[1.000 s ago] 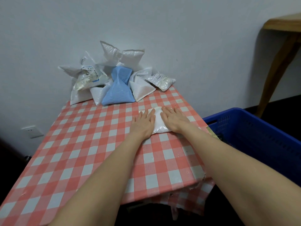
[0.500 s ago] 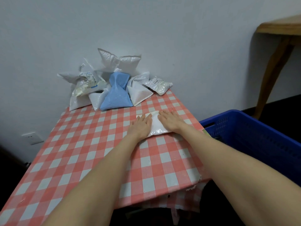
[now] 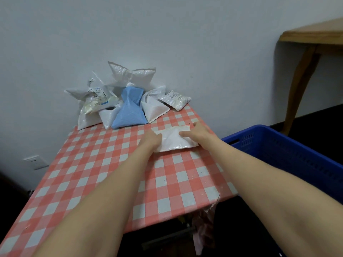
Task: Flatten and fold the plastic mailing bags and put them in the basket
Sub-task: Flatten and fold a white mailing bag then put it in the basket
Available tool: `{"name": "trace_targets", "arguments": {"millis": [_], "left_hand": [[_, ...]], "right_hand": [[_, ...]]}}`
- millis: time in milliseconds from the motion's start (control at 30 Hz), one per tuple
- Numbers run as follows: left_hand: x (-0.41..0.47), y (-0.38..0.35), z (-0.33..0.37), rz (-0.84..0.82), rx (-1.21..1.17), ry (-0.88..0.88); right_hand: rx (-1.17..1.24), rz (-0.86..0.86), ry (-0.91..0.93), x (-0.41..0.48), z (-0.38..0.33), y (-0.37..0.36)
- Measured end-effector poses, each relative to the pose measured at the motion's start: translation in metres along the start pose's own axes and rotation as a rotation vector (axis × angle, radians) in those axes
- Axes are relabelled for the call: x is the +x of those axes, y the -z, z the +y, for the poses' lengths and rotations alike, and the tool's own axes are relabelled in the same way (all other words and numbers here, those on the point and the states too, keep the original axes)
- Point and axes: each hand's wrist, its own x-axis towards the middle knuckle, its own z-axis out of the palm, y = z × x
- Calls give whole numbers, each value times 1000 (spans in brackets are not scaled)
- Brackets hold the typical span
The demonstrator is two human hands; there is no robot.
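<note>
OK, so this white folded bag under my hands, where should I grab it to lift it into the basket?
Probably the right short end of the white bag, coming from the basket side: it lies flat and folded, long way across, that end nearest the table's right edge. Pinch all layers, thumb on top, so the fold holds.

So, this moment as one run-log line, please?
step: flattening | white mailing bag: on table | left hand: at its left end | right hand: pressing its right end | blue basket: right of table
</note>
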Motion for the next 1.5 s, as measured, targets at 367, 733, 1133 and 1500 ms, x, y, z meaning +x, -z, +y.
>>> {"name": "trace_targets", "arguments": {"millis": [367,733,1133,1500], "left_hand": [[-11,-10,57,73,-382,-130],[-28,-81,136,10,-288,-293],[-47,-171,183,-123,-77,-393],[-62,-253,207,-328,335,-449]], "right_hand": [[304,112,-133,-10,20,55],[455,382,-164,-22,91,132],[583,361,-438,-14,184,176],[720,476,-655,-10,269,176]]}}
